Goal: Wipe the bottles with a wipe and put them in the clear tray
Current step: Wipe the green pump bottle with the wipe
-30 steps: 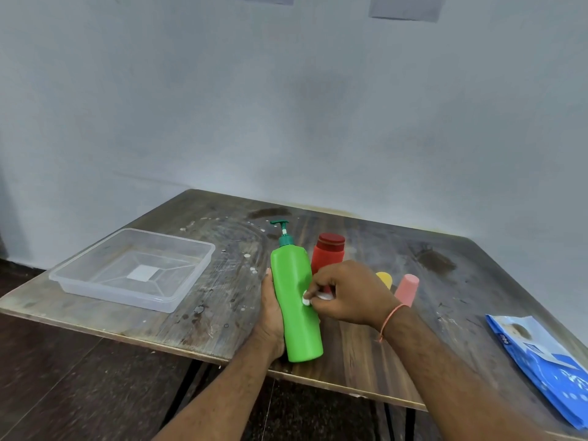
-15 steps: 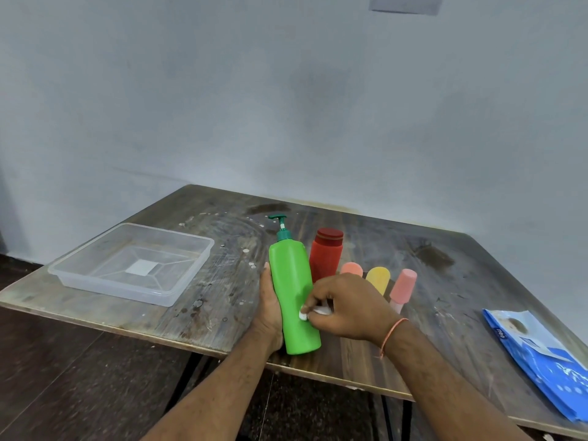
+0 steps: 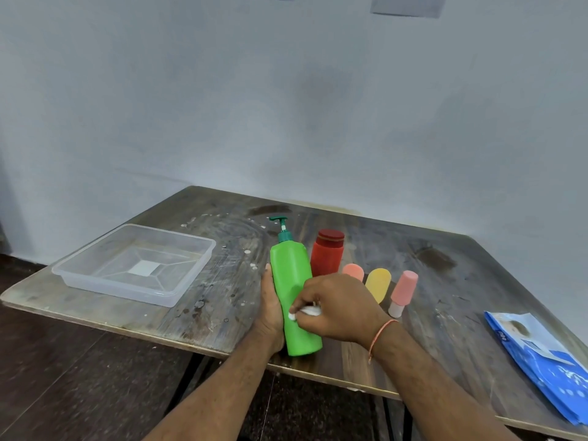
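Right hand [image 3: 339,308]: fingers curled, pinching a small wad of white wipe [image 3: 305,312] and pressing it against the lower front of the green pump bottle [image 3: 294,297]. A thin orange thread band sits on the right wrist. Left hand [image 3: 270,308]: wrapped around the bottle's left side from behind, thumb tip visible along the bottle's left edge, fingers hidden behind the body; grip holds the bottle tilted slightly, pump head pointing away from the person, base near the table's near edge. Whether the base rests on the wood or is held just above it cannot be told. Just behind the green bottle, right of its shoulder: red bottle [image 3: 327,256] with dark red cap, upright. To the right of that, a row of three small bottles, partly hidden by the right hand: peach bottle [image 3: 353,271], yellow bottle [image 3: 378,284], pink bottle [image 3: 403,292] with pale cap toward the person; all three seem to lie on the table. Clear tray [image 3: 95,283]: on the left part of the wooden table [image 3: 445,281], well apart from the hands, holds no bottles; white label visible at its centre bottom. Blue wipes packet [image 3: 541,361]: flat at the table's far right near edge. Table surface scuffed, with pale spots and dark stains; pale blue-grey wall behind.
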The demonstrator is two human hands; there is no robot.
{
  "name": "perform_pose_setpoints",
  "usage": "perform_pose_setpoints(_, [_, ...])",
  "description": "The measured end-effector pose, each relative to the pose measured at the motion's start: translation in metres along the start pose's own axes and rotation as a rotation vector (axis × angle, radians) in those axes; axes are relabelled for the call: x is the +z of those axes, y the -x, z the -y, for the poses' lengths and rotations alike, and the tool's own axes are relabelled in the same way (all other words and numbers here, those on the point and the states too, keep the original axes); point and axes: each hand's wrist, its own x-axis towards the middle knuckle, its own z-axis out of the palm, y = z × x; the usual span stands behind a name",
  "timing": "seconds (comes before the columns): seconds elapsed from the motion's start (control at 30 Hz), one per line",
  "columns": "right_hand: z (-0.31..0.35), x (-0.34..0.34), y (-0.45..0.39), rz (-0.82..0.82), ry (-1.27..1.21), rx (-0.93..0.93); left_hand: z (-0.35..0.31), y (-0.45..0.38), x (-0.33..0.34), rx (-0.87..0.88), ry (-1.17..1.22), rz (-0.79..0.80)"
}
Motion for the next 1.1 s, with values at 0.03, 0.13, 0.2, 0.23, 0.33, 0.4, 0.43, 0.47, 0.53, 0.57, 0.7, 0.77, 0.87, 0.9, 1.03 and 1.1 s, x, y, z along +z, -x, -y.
perform_pose_setpoints(0.03, [0.001,0.002,-0.003,-0.060,0.044,0.007,0.000,-0.001,0.000,0.008,0.013,0.008])
perform_pose_setpoints(0.13, [0.007,0.011,-0.011,-0.188,0.145,0.034,0.001,0.000,0.001,0.032,0.040,0.019])
perform_pose_setpoints(0.2, [0.009,0.016,-0.013,-0.202,0.148,0.034,0.002,0.001,0.000,0.034,0.040,0.029])
perform_pose_setpoints(0.23, [0.010,0.017,-0.011,-0.178,0.138,0.025,0.002,0.001,-0.001,0.031,0.032,0.031])
perform_pose_setpoints(0.33, [0.012,0.014,0.004,-0.069,0.098,-0.018,0.000,0.002,-0.001,0.022,-0.014,0.008])
perform_pose_setpoints(0.4, [0.013,0.015,0.019,-0.043,0.110,-0.041,-0.001,0.003,0.000,-0.013,-0.017,0.003])
perform_pose_setpoints(0.43, [0.013,0.017,0.028,-0.040,0.112,-0.047,0.000,0.003,0.001,-0.027,-0.010,0.015])
perform_pose_setpoints(0.47, [0.012,0.019,0.036,-0.032,0.104,-0.046,0.000,0.003,0.002,-0.036,0.004,0.029])
perform_pose_setpoints(0.53, [0.011,0.022,0.050,-0.006,0.069,-0.042,0.000,0.003,0.002,-0.048,0.033,0.057])
perform_pose_setpoints(0.57, [0.011,0.024,0.056,-0.005,0.056,-0.039,0.001,0.002,0.001,-0.055,0.043,0.064])
perform_pose_setpoints(0.7, [0.011,0.025,0.062,-0.105,0.066,-0.002,0.003,0.000,-0.001,-0.057,0.058,0.071])
perform_pose_setpoints(0.77, [0.013,0.026,0.055,-0.178,0.085,0.053,0.002,0.002,0.000,-0.054,0.043,0.083])
perform_pose_setpoints(0.87, [0.017,0.028,0.040,-0.248,0.103,0.098,0.002,0.004,0.000,-0.022,0.005,0.038])
perform_pose_setpoints(0.9, [0.020,0.028,0.037,-0.258,0.101,0.097,0.002,0.003,-0.001,-0.010,-0.012,0.021])
perform_pose_setpoints(1.03, [0.028,0.029,0.036,-0.209,0.166,0.022,0.002,0.003,-0.002,-0.012,-0.012,-0.016])
perform_pose_setpoints(1.1, [0.030,0.031,0.043,-0.127,0.198,-0.035,0.001,0.003,0.002,-0.031,0.006,0.025])
